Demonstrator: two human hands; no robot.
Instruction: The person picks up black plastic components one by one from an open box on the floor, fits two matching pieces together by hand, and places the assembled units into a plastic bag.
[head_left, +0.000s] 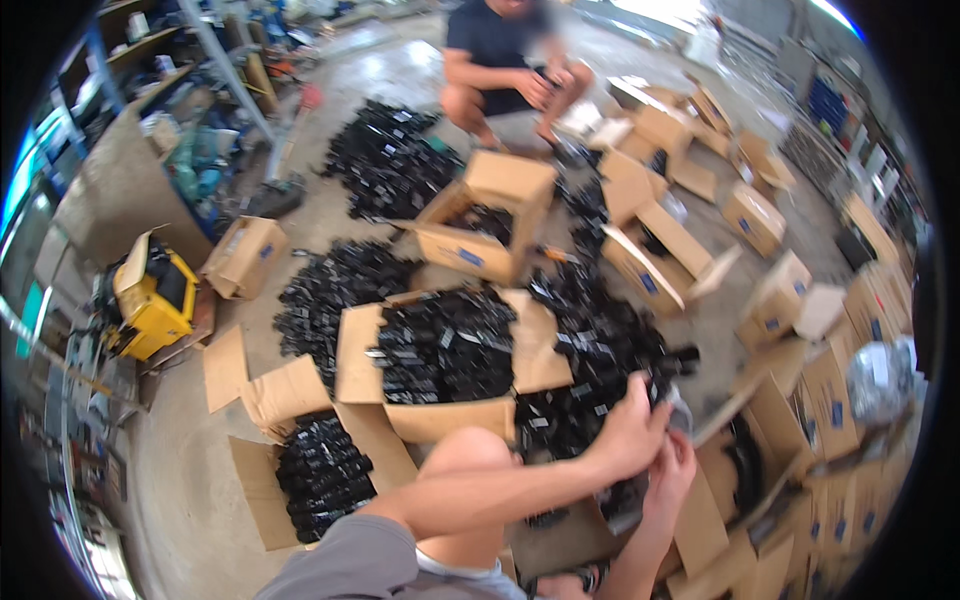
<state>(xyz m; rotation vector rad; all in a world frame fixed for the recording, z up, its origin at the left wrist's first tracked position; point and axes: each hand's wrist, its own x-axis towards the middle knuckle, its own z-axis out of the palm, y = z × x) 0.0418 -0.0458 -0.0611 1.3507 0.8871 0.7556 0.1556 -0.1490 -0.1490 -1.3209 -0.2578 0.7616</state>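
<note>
Left hand (630, 432) and right hand (673, 468) meet at a small glossy black piece (658, 386); neither grip's closure can be told. Beside the loose black heap (592, 345), a brown cardboard box (450, 420) has flaps splayed, presumably for access.

The grey floor (185, 450) bears heaped black pieces (385, 160) and cardboard boxes (450, 421).
</note>
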